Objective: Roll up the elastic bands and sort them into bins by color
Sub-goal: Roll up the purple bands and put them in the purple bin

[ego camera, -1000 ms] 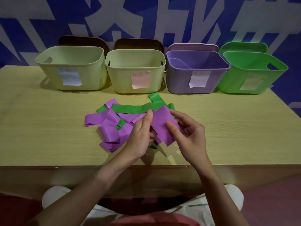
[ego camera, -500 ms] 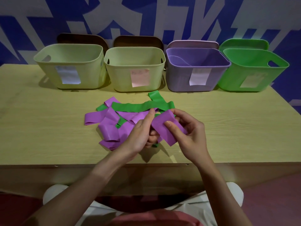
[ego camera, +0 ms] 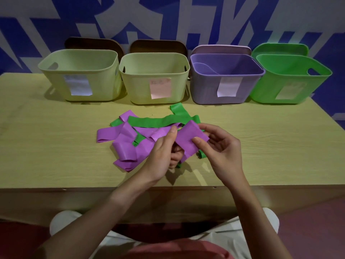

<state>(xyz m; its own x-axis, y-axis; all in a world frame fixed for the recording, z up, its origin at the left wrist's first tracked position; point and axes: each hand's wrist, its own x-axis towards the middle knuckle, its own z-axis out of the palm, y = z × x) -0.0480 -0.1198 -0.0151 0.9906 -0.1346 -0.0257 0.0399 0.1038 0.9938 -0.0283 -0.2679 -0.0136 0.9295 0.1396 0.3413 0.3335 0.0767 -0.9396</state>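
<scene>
Presently, item by item. Wooden table (ego camera: 56, 146): pale yellow-green top, its near edge running across in front of the person.

Bins, four in a row along the far edge. From the far-left corner: pale green bin (ego camera: 82, 75) with a white label; second pale green bin (ego camera: 155, 77) with a pink label; purple bin (ego camera: 224, 79) with a white label; green bin (ego camera: 287, 77) toward the far-right corner, with a pale label. A lid stands upright behind each bin.

Elastic bands: a loose tangle of purple bands (ego camera: 127, 146) and green bands (ego camera: 158, 121) lying near the middle of the table, between the bins and the near edge, the colours overlapping. One long green strip runs across the far side of the heap.

Held purple band (ego camera: 190, 141): lifted just above the heap, toward its right side, its free end trailing back into the tangle.

Left hand (ego camera: 162, 154): fingers curled, thumb on top, pinching the held band at its left part.

Right hand (ego camera: 222, 146): thumb pressed on the band's upper face, fingers curled beneath it, gripping its right part.

Person: seated at the near edge, light trousers and a red garment visible below the table.
</scene>
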